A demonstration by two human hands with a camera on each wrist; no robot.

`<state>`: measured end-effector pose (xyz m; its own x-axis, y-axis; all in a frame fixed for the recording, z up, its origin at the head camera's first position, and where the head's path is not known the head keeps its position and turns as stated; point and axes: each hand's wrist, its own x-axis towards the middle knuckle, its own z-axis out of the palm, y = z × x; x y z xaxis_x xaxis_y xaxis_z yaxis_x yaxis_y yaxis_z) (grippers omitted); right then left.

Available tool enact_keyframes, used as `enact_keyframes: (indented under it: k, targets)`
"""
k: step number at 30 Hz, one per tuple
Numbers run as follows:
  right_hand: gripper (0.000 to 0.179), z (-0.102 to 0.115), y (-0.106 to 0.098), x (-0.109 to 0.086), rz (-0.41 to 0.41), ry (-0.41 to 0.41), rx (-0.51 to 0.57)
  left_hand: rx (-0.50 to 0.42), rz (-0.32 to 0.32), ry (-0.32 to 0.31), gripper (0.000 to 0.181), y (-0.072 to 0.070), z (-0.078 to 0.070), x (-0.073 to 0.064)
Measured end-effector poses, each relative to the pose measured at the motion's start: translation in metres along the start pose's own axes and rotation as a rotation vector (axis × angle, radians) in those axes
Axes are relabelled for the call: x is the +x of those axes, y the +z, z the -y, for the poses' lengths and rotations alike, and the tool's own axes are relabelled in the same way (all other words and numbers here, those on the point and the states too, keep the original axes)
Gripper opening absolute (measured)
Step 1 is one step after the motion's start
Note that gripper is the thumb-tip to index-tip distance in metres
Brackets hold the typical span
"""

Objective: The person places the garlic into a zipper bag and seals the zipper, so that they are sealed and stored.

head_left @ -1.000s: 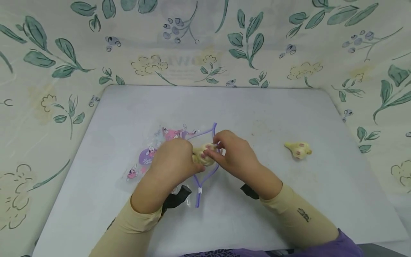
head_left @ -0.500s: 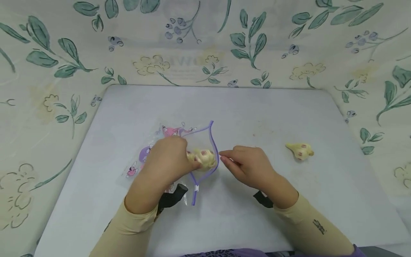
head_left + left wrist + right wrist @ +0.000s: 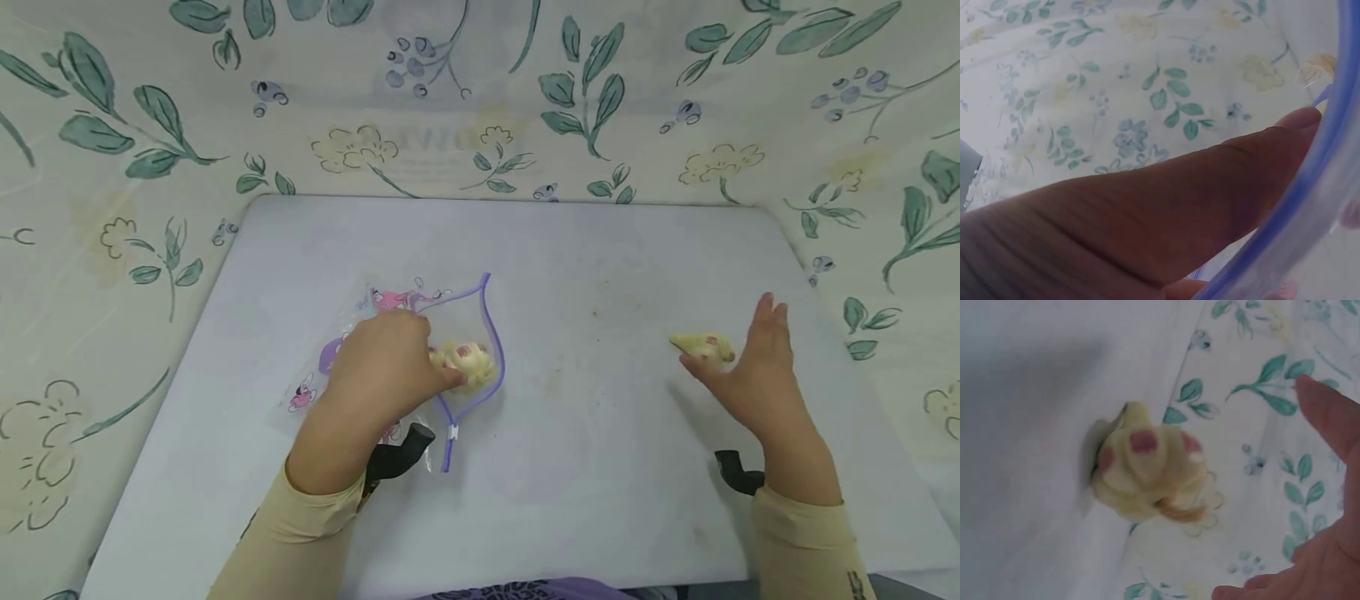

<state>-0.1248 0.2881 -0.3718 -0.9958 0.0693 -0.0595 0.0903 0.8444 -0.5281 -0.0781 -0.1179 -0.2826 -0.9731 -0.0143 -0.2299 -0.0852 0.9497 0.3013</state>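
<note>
Head view: starting at the person's right hand (image 3: 757, 383), I see it hanging spread over the right side of a white table (image 3: 585, 517), fingers straight, thumb well apart. It holds nothing; the right wrist view shows a gap between it and a pale yellow, garlic-shaped bulb (image 3: 701, 343), which lies on its side near the thumb. The left hand (image 3: 386, 354) curls over the edge of a clear plastic bag (image 3: 328, 356) and grips it; its fingertips are hidden, so I cannot tell exactly where they press.

The bulb looks light and firm, probably a little smooth. I cannot tell real from toy; if real, its skin could flake. The round, pink-patched body seems the best hold, thumb on one side, fingers opposite. The narrow neck and thin brown tail (image 3: 1184, 514) look like poor grips, and a nudge might roll it.

The bag looks thin and floppy, so its mouth would likely sag without support. Similar pale bulbs (image 3: 472, 360) show inside its purple rim (image 3: 502, 358), how many I cannot tell, with a white slider (image 3: 453, 432) on the rim's near end.

Beyond the table is a leaf-and-flower cloth (image 3: 442, 108).
</note>
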Motion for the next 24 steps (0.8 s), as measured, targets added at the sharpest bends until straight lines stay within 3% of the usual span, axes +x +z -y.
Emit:
enact_keyframes:
  k: [6,9,13,16,21,24]
  targets:
    - [0.122,-0.028,-0.005,0.007,-0.11,0.221,0.32,0.008,-0.006,0.01,0.044,-0.001,-0.003,0.003]
    - [0.123,-0.029,-0.001,0.01,-0.061,0.268,0.379,0.014,-0.009,0.009,0.045,-0.002,-0.004,0.003]
    - [0.126,-0.028,0.007,0.014,0.076,0.29,0.358,0.009,-0.002,-0.005,0.045,-0.002,-0.001,0.002]
    - [0.125,-0.031,0.012,0.015,0.158,0.26,0.315,0.007,-0.005,-0.002,0.045,-0.002,0.001,0.002]
    - [0.113,-0.035,0.018,0.017,0.217,0.144,0.191,0.001,-0.033,0.007,0.046,-0.003,0.002,0.001]
    - [0.106,-0.036,0.02,0.017,0.225,0.122,0.169,-0.001,-0.036,0.007,0.045,-0.004,0.003,0.001]
